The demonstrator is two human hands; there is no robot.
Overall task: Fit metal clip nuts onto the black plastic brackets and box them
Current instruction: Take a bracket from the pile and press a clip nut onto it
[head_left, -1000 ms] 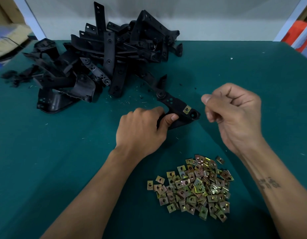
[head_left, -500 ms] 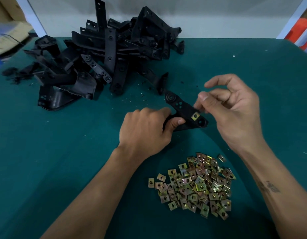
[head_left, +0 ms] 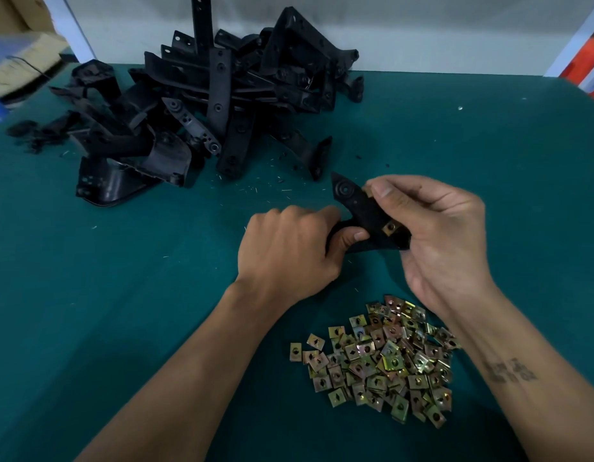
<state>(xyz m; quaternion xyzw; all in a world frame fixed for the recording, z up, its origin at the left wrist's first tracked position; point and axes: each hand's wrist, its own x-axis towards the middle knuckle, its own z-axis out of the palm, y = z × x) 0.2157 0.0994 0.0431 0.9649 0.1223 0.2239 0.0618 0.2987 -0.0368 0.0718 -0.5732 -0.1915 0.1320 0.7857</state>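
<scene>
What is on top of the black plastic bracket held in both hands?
One brass-coloured metal clip nut sits on the black plastic bracket. The right hand covers its right edge, where its thumb presses something brass-coloured, mostly hidden.

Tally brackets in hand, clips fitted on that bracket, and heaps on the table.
Bracket in hand: 1
Clips on it: 2, one fitted, one pinched at its edge by the right hand
Heaps: 2, bracket heap, clip heap
Total: 5
</scene>
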